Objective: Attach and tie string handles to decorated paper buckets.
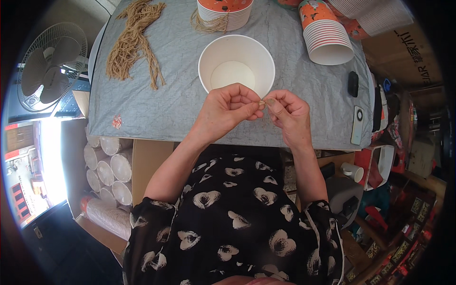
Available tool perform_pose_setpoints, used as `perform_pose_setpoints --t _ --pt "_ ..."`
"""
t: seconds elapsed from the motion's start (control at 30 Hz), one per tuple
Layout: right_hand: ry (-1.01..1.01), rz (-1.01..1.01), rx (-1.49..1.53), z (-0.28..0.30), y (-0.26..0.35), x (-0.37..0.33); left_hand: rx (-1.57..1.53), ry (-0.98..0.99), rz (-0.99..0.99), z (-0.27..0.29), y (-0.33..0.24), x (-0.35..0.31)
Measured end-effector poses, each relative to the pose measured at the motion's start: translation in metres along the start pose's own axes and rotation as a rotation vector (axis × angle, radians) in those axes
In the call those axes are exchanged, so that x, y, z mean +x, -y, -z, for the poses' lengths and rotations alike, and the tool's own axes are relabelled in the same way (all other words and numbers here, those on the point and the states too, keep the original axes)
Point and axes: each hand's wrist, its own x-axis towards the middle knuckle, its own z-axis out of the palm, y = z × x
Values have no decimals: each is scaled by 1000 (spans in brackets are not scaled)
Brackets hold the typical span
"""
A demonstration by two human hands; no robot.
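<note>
My left hand (227, 110) and my right hand (290, 115) meet at the near rim of a white paper tub (236, 50). Between their pinched fingertips is a short bit of tan twine (262, 102); most of it is hidden by the fingers. The tub's round mouth faces me, and its inside is bare white. Behind it stands a stack of orange-patterned paper tubs (232, 21) with loops of twine (209, 23) hanging at its left side. A thick bundle of cut twine (130, 47) lies at the table's far left.
A grey cloth covers the table (166, 114). More nested tubs (327, 40) lie at the far right. A black object (353, 84) and a phone (357, 124) rest near the right edge. Left are a fan (52, 66) and a carton of tubs (109, 166); a white mug (352, 172) is lower right.
</note>
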Motion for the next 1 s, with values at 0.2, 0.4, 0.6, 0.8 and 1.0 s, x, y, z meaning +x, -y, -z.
perform_pose_setpoints --t 0.2,0.4,0.6,0.8,1.0 --pt "-2 58 -101 0 6 -1 25 -2 8 0 0 0" --pt "-65 171 -149 -3 13 -4 67 9 -30 -1 0 1" --pt "8 228 -234 -10 34 -4 226 34 -120 -8 -14 2" --pt "139 100 -584 5 54 -4 355 20 -126 11 -29 4" --pt "89 245 -220 -2 64 -5 632 -74 -73 2 -27 -4"
